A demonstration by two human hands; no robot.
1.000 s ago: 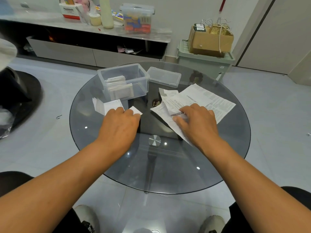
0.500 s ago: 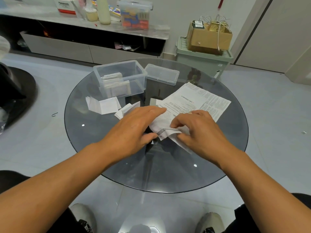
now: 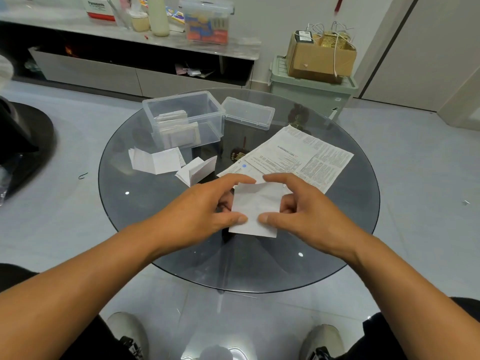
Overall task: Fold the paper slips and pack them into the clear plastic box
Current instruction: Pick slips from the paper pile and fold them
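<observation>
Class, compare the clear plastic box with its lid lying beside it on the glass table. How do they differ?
The clear plastic box is deep; the lid is shallow. The box holds folded paper slips; the lid holds nothing. The box sits left of the lid. Both are clear plastic, rectangular, and rest on the glass table.

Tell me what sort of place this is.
Most likely a home living room: a round glass table on a tiled floor, a low media-style cabinet along the wall cluttered with household odds and ends, and a cardboard box atop a green storage bin.
</observation>
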